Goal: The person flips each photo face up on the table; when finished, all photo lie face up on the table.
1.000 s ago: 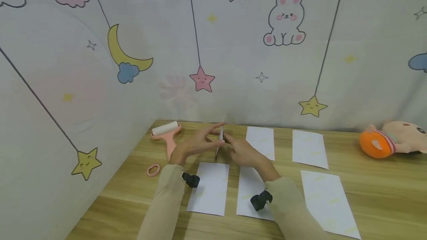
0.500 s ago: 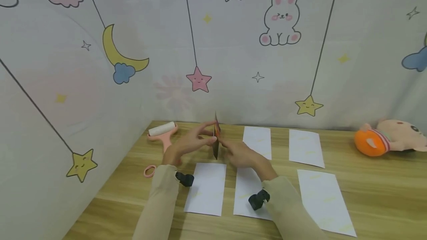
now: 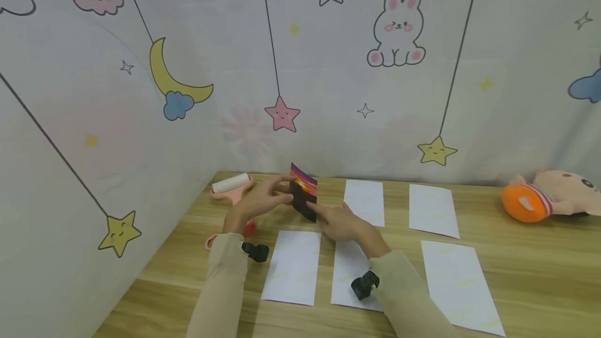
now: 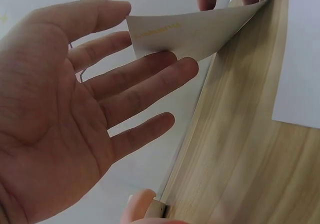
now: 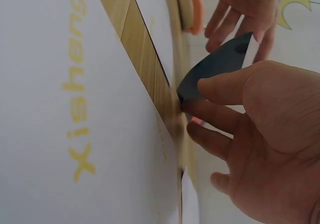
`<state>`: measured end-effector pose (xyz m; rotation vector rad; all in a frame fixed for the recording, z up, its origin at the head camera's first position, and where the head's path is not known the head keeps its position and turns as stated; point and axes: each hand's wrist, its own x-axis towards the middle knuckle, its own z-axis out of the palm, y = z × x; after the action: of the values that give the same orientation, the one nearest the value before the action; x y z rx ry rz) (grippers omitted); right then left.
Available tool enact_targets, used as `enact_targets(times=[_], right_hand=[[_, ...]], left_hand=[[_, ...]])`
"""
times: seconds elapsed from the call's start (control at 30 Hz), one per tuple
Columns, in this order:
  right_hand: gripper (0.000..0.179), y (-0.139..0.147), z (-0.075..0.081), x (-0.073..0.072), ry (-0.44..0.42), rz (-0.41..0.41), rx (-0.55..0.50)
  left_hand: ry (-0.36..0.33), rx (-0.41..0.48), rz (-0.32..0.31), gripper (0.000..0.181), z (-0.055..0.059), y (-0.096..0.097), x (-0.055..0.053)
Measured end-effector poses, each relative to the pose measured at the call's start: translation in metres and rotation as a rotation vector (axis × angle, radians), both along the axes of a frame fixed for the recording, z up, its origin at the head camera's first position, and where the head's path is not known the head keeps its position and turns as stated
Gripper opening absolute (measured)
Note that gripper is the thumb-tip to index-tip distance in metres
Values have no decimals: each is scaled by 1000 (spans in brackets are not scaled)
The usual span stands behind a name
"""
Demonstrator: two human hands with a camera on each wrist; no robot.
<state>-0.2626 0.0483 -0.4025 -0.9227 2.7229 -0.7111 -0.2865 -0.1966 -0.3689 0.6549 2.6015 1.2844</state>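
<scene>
As hands (image 3: 263, 200) (image 3: 343, 223) pinch it, colourful photo (image 3: 303, 194), earlier edge-on, showing front

Plush toy (image 3: 563, 193) lying right; cartoon-print backdrop (image 3: 328, 67) behind.

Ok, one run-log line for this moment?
left hand: holds sunset photo; right hand: touches its front; photo: curved; pink-handled roller: on table
</scene>
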Motion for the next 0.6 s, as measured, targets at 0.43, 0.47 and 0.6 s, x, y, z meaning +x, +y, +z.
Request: enact_targets(times=[0.43,0.47,0.6], right_hand=[[47,11,10,3,-64,-24,-10],[46,13,10,3,-69,-26,-24],[47,20,10,9,-93,-15,-83]], left_hand=[[98,-180,23,44,-10,0,-9],[93,-183,19,44,-11,0,-10],[82,-216,18,45,-12,3,-10]])
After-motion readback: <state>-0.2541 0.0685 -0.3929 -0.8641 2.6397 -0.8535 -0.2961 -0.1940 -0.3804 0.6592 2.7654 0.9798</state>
